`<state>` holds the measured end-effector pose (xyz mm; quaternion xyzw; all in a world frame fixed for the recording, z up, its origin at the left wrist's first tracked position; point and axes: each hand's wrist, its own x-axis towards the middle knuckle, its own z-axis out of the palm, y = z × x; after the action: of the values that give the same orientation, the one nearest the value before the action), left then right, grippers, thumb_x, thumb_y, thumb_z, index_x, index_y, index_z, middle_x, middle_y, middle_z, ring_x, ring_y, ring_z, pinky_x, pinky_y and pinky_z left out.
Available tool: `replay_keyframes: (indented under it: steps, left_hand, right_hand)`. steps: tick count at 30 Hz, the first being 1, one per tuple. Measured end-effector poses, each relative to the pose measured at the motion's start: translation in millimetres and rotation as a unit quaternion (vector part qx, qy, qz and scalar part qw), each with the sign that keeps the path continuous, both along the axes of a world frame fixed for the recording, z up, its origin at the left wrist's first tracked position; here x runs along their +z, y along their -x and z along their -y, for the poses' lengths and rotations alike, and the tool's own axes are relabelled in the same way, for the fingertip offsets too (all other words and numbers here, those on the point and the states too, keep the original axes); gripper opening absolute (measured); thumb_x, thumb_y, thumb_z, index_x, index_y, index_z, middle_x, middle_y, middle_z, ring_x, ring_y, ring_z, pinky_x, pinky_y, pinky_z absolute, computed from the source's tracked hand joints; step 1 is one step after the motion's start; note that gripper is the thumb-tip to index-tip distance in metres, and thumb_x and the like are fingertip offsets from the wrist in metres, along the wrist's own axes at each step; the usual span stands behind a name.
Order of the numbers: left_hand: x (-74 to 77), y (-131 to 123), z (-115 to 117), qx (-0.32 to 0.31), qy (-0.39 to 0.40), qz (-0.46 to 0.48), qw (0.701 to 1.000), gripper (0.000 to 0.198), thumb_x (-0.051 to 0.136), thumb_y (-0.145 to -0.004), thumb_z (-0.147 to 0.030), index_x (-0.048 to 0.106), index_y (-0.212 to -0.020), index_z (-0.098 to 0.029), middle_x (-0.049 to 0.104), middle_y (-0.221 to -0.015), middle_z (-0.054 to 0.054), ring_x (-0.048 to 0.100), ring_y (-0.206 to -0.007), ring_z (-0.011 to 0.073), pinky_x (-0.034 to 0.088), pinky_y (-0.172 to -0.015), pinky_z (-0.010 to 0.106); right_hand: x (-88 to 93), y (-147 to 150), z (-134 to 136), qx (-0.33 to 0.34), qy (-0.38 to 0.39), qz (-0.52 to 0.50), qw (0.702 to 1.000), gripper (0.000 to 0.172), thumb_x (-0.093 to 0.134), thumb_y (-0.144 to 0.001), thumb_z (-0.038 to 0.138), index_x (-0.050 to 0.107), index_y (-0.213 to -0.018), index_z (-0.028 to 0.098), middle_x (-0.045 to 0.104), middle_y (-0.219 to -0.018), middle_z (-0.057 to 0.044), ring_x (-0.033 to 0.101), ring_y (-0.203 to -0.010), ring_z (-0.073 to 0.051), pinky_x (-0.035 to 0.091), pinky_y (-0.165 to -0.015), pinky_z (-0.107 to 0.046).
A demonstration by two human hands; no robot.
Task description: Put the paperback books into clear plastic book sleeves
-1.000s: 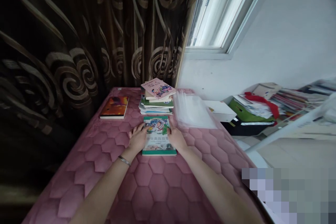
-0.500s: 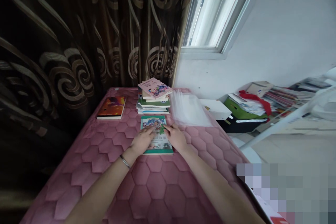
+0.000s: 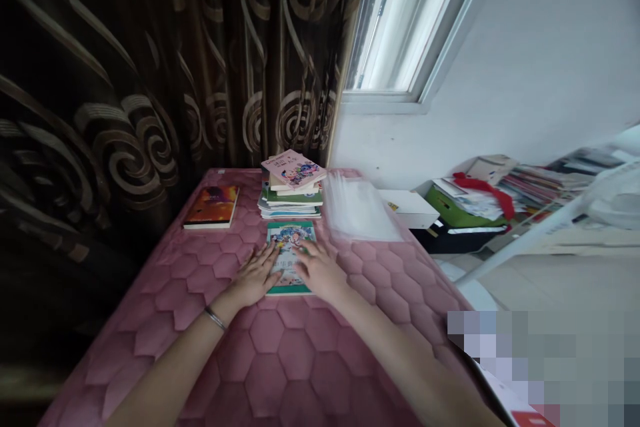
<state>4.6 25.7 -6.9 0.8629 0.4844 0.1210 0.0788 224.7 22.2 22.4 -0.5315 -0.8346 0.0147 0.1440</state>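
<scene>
A green-edged book [image 3: 290, 240] with a picture cover lies flat on the pink quilted bed cover [image 3: 280, 373]. My left hand [image 3: 257, 275] rests at its left edge, fingers spread, partly on the cover. From the right, my right hand [image 3: 320, 270] lies over the book's right side with its fingers stretched out. Neither hand is gripping anything. Just beyond the book stands a stack of books [image 3: 291, 200], topped by a pink book [image 3: 294, 169] set at an angle.
An orange book [image 3: 212, 207] lies at the left. Clear plastic sleeves [image 3: 363, 210] lie right of the stack, beside a white box [image 3: 413, 209]. A dark patterned curtain [image 3: 225, 80] hangs behind. Papers in a green container [image 3: 455, 207] and a white fan [image 3: 610, 203] are at the right.
My left hand has slid left and towards me, its fingers spreading at the book's edge. My right hand has shifted left, further over the cover. The book stays in place.
</scene>
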Motion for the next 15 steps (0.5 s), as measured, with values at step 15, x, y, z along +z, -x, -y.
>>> replay_keyframes:
  steps: [15]
  left_hand:
    - [29.9, -26, 40, -0.032, -0.041, 0.061, 0.997, 0.025, 0.053, -0.088, -0.017, 0.068, -0.106, -0.025, 0.064, -0.124, 0.003, 0.053, -0.121, 0.0207, 0.038, -0.107, 0.041]
  right_hand:
    - [-4.1, -17, 43, -0.042, 0.01, -0.063, 0.997, 0.025, 0.053, -0.09, 0.028, 0.069, -0.108, 0.034, 0.057, -0.132, -0.003, 0.041, -0.127, -0.028, 0.031, -0.102, -0.052]
